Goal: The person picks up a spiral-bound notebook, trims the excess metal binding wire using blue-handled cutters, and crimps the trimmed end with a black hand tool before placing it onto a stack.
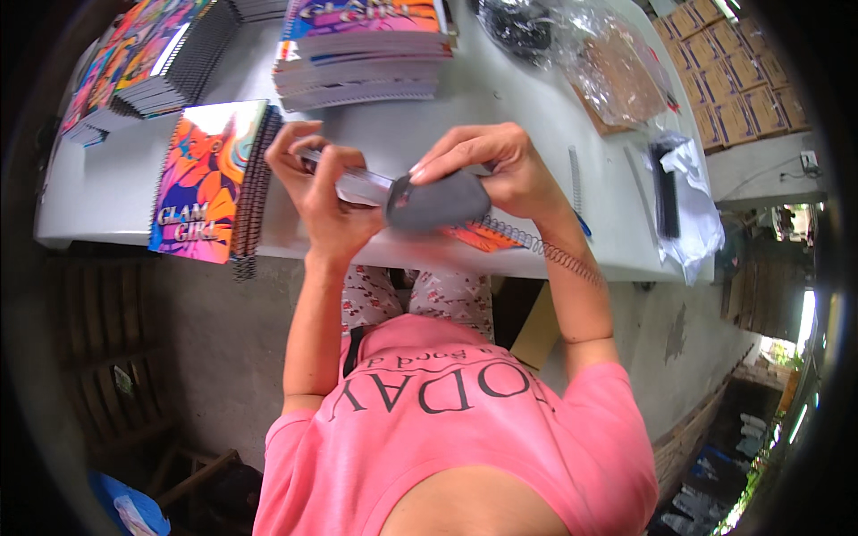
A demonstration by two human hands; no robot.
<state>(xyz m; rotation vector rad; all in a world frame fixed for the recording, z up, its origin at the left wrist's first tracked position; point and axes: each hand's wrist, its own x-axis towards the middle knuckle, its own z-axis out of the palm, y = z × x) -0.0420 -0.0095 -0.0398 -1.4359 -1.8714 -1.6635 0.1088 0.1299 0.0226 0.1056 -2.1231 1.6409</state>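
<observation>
Grey object (440,202) in right hand (490,165)

Head cam = L one of a side-by-side pair, worn on the head; wide fisheye, faces steeply down & a bit fwd. Pic upright, straight edges bend, dark rim L & R. Pink shirt (447,438) v. close, btm ctr; L grip (326,192) & R grip (490,165) mid-dist., above ctr; tabletop (536,103) across top; cartons (726,85) farther off, top R.
</observation>
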